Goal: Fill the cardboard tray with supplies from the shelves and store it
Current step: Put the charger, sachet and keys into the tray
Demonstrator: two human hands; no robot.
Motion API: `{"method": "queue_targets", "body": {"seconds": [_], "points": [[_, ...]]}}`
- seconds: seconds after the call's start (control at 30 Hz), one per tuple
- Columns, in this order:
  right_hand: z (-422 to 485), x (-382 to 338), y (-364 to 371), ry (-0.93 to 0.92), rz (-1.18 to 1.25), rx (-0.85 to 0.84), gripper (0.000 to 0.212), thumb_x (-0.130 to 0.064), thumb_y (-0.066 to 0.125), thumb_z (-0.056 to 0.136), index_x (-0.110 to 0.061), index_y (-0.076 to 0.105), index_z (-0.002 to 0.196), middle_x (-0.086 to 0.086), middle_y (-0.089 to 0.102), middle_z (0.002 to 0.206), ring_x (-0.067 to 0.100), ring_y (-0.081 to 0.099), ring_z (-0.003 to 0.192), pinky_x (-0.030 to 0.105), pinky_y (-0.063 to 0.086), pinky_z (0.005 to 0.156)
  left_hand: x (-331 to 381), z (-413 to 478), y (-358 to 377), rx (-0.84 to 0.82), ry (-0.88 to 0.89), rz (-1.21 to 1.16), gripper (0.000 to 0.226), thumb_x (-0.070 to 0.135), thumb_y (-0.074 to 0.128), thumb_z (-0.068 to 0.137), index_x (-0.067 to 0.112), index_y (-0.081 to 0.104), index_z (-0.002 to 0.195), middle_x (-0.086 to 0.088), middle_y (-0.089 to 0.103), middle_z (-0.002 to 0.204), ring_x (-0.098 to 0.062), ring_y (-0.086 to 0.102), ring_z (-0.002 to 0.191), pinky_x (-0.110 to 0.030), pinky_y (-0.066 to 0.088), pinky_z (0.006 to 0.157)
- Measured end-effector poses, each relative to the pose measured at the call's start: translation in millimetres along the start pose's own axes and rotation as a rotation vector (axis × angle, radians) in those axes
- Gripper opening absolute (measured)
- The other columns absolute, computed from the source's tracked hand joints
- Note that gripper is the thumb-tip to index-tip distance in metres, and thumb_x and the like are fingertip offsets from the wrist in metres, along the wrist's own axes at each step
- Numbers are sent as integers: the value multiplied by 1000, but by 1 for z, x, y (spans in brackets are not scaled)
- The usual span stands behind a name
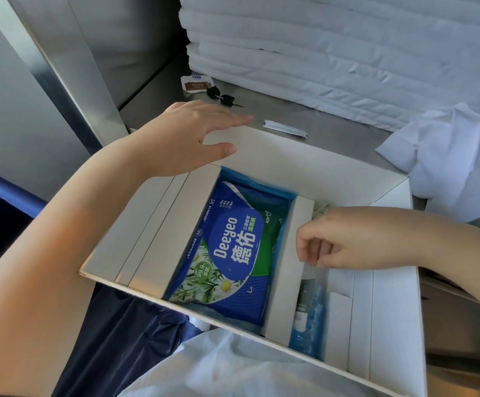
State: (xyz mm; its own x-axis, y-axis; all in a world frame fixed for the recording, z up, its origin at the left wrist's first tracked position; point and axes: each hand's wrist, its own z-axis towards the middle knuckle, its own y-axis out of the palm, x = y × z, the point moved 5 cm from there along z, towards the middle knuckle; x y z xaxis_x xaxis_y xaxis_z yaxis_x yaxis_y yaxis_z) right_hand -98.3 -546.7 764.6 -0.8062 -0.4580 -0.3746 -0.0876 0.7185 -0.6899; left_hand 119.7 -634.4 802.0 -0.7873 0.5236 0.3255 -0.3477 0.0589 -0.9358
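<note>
White fabric (233, 368) lay closest, at the person's lap, with a dark blue plastic bag (124, 339) beside it on the left. Just beyond them sat the cardboard tray (390, 325), white inside, its far end resting on a metal shelf (290, 110) and its near edge hanging over the fabric. A blue and green pack of wet wipes (233, 247) lay flat in the middle compartment. An upright cardboard divider (287, 267) separated it from a narrower compartment on the right, where a small blue packet (307, 319) lay.

The right hand (347, 239) hung over that narrower compartment, fingers curled close to the thumb near the divider's top edge; whether it pinched anything could not be made out. The left hand (187, 138) was spread at the tray's far left corner, fingers straight and reaching past the far wall, thumb on the inner side, gripping nothing.

Farther back on the shelf lay a thin paper sachet (286, 128), then black keys (221, 96) and a small packet (196, 83). A crumpled white cloth (439, 156) sat to the right, and a stack of folded white linen (347, 53) rose behind.
</note>
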Motion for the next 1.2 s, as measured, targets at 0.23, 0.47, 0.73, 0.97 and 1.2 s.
{"method": "queue_targets", "body": {"seconds": [0.23, 0.47, 0.73, 0.97, 1.2], "points": [[1, -1, 7, -15, 155, -141, 27, -19, 64, 86, -44, 57, 91, -26, 66, 95, -11, 62, 85, 16, 52, 78, 0, 0, 1, -13, 0, 4, 51, 42, 46, 95, 42, 32, 144, 8, 41, 148, -13, 30, 138, -34, 16, 112], [2, 2, 9, -15, 149, -168, 32, -17, 68, 82, -44, 58, 97, -25, 64, 97, -8, 61, 88, 15, 52, 78, 0, 1, 1, -5, 4, 0, 52, 42, 46, 94, 41, 33, 144, 8, 42, 147, -14, 32, 137, -34, 17, 111], [0, -2, 10, -25, 92, -209, 34, -13, 64, 84, -42, 59, 100, -27, 63, 101, -10, 59, 93, 16, 50, 82, -1, 2, 1, -5, 13, 11, 52, 42, 46, 94, 40, 33, 144, 7, 43, 146, -15, 33, 136, -36, 18, 111], [-2, -9, 11, -54, 67, -299, 38, -9, 62, 85, -41, 56, 103, -26, 62, 108, -12, 56, 96, 12, 47, 83, 0, 1, 1, -7, 6, 13, 51, 41, 46, 95, 40, 32, 144, 7, 42, 147, -15, 32, 137, -36, 17, 111], [-4, -13, 12, -58, 29, -348, 37, -14, 65, 86, -38, 55, 113, -27, 61, 112, -11, 55, 101, 17, 47, 90, 0, 0, 1, -4, 9, 13, 51, 41, 46, 95, 39, 33, 144, 6, 42, 147, -15, 32, 137, -36, 18, 111]]}}
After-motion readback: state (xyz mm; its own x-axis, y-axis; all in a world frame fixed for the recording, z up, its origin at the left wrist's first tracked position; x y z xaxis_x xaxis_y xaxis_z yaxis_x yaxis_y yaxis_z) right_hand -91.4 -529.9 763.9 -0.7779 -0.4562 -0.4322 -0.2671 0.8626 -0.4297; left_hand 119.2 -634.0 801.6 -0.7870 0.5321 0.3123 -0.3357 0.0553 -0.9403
